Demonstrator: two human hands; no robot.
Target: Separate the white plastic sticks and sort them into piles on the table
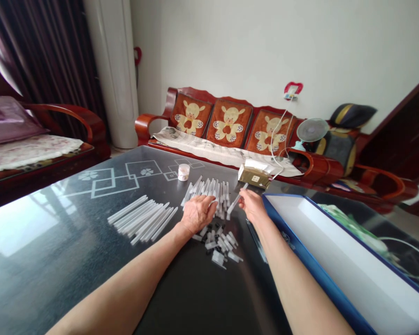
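Observation:
A translucent white pen barrel [233, 206] slants in the fingers of my right hand [252, 204], which are closed around its upper part. My left hand [198, 213] is curled at the near edge of a bunch of similar pen barrels [209, 187]; whatever its fingertips hold is hidden. To the left, more pen barrels [145, 218] lie side by side on the dark glossy table [77, 251]. Just below my left hand is a heap of clear pen caps [225, 243] mixed with small black pieces. Thin dark sticks [256, 241] lie beside my right forearm.
A long blue box with a white inside [349, 260] takes up the right side. Behind it rests a green and white plastic bag [349, 223]. A tissue box [254, 177] and a small white tub [183, 172] stand farther back. Beyond the table is a wooden sofa [145, 123].

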